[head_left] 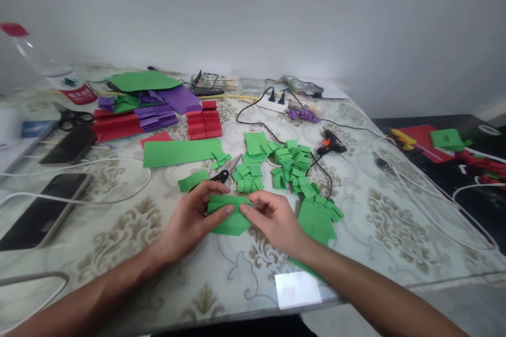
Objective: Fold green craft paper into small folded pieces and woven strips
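Note:
Between my two hands I hold a folded piece of green paper [231, 225], creased along its upper part. My left hand [197, 210] pinches its left side with the thumb on top. At the right side, my right hand [274, 217] grips the same paper between thumb and fingers. Just beyond my left fingers lie scissors [224, 175], blades pointing away to the right, their handles partly hidden. Many small folded green paper pieces [292, 163] are heaped past my right hand. A larger green sheet [316, 219] lies beside my right wrist, and a long green strip [182, 152] lies farther left.
Two phones [45, 210] and a white cable lie at the left, near a bottle [65, 73]. Red folded paper [204, 122] and purple paper [179, 99] sit farther back. A glue gun [331, 143] rests at the right, by a power strip [272, 103]. A white card [298, 289] lies near the front edge.

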Available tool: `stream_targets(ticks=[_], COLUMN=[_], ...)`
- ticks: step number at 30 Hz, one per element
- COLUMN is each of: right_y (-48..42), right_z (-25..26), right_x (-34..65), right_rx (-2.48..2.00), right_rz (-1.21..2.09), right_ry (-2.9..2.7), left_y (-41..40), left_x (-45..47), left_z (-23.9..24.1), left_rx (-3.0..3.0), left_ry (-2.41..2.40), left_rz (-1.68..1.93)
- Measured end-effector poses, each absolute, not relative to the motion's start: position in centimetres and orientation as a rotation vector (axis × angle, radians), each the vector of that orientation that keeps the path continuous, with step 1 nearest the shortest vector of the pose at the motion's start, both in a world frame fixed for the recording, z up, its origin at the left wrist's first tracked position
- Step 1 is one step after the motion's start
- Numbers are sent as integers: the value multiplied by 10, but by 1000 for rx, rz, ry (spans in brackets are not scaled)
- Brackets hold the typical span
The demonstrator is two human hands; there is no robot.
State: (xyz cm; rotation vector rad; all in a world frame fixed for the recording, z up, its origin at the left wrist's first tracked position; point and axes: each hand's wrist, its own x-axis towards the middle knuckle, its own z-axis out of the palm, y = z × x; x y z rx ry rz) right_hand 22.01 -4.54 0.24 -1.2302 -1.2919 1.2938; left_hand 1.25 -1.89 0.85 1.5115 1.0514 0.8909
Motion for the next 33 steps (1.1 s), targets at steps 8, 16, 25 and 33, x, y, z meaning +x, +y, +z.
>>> stream_targets(ticks=[8,16,25,33], right_y=[-43,-34,-36,-38], right_z=[8,8,10,13], right_x=[222,229,230,232], right_rx=[-1194,-1242,-1227,-1091], right_rz=[1444,1315,1427,1408], right_ry=[-1222,-1211,-1127,-1106], left_y=[-17,-9,-9,-2], left_x=[7,5,2,1], left_z=[6,13,17,20], left_rx=[1657,1527,1793,1830], left_ry=[1138,1091,1249,1108], left_rz=[940,1041,1075,1163])
